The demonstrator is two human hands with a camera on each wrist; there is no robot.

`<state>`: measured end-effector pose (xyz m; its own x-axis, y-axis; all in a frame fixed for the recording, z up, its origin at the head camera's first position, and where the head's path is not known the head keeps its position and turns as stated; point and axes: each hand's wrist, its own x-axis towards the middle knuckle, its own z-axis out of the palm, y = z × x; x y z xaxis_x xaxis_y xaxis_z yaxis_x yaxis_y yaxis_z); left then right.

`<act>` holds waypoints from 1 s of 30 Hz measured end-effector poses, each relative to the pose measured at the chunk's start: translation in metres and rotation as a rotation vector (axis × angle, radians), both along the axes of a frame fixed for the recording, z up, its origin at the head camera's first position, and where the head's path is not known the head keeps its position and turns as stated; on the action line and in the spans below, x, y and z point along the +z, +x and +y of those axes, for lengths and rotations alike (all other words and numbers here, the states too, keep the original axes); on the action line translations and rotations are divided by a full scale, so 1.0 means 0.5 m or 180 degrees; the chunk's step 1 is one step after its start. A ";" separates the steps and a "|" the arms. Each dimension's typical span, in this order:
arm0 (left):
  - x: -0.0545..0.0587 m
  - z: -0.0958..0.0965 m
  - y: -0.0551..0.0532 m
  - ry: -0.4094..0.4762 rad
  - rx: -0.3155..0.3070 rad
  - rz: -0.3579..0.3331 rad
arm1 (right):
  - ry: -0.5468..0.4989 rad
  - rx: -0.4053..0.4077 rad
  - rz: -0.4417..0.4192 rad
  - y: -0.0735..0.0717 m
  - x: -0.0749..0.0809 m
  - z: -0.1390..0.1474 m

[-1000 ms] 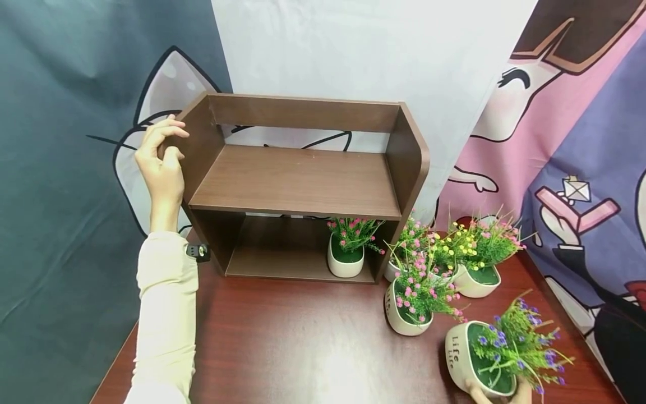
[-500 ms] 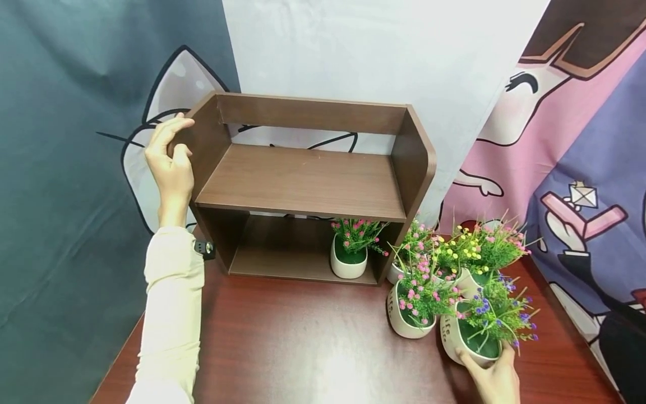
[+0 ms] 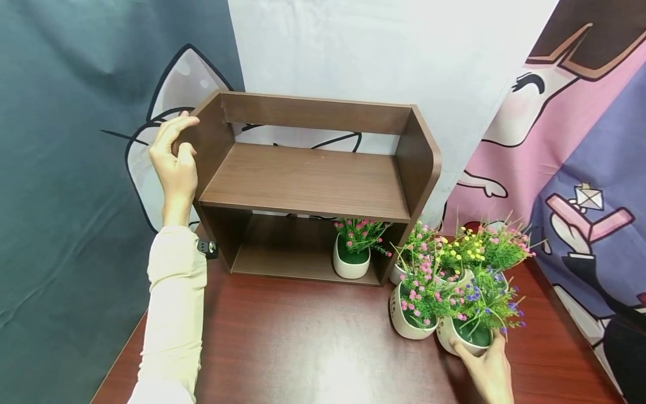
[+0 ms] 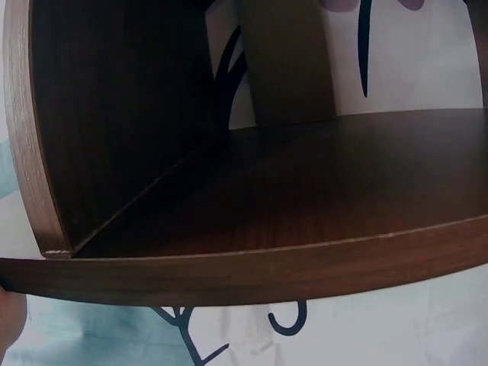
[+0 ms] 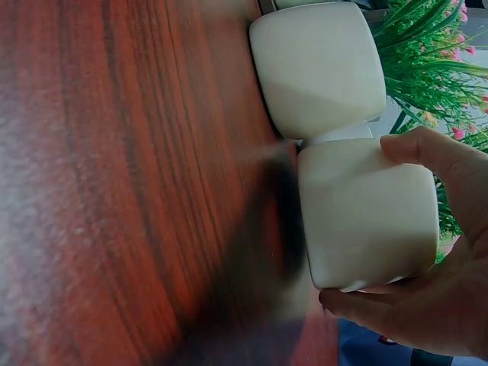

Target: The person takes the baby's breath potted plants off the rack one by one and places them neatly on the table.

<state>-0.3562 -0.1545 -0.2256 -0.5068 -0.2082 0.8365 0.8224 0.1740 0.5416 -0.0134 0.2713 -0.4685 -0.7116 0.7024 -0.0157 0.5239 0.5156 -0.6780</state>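
Note:
My left hand [image 3: 175, 164] grips the front edge of the left side panel of a brown two-tier wooden shelf [image 3: 308, 179]. In the left wrist view, only a bit of that hand shows beside the panel [image 4: 252, 274]. At the lower right, my right hand [image 3: 487, 370] holds a white flowerpot [image 3: 447, 335] with artificial blue-purple flowers, thumb and fingers on opposite sides. The right wrist view shows this pot [image 5: 370, 217] close beside another white pot [image 5: 320, 72]; whether its base touches the table cannot be told.
A pink-flowered pot [image 3: 410, 325] stands left of the held one. Behind are more pots, one with yellow flowers [image 3: 466, 247]. Another pink-flowered pot [image 3: 351, 264] sits on the shelf's lower tier. Beneath is a reddish-brown table [image 3: 282, 325]; printed cloth [image 3: 363, 50] hangs behind.
My right hand has carried the blue-flowered pot leftward and forward, up to the other pots. The left hand keeps its grip on the shelf; the head view has shifted slightly.

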 end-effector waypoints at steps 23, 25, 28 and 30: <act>0.002 -0.003 -0.001 -0.0072 -0.0122 -0.0176 | 0.0142 0.0574 0.0525 -0.036 -0.032 0.016; 0.000 -0.002 -0.002 -0.0057 -0.0133 -0.0201 | 0.0035 0.0521 0.0574 -0.029 -0.030 0.011; -0.002 -0.002 -0.003 -0.0024 -0.0181 -0.0171 | -0.0134 0.0386 0.0534 -0.010 -0.024 -0.005; -0.002 -0.002 -0.003 -0.0011 -0.0223 -0.0118 | -0.0229 0.0268 0.0449 0.004 -0.020 -0.018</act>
<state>-0.3579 -0.1557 -0.2268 -0.5508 -0.1682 0.8175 0.8120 0.1186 0.5715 -0.0112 0.2623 -0.4784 -0.7665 0.6409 0.0404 0.3781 0.5012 -0.7784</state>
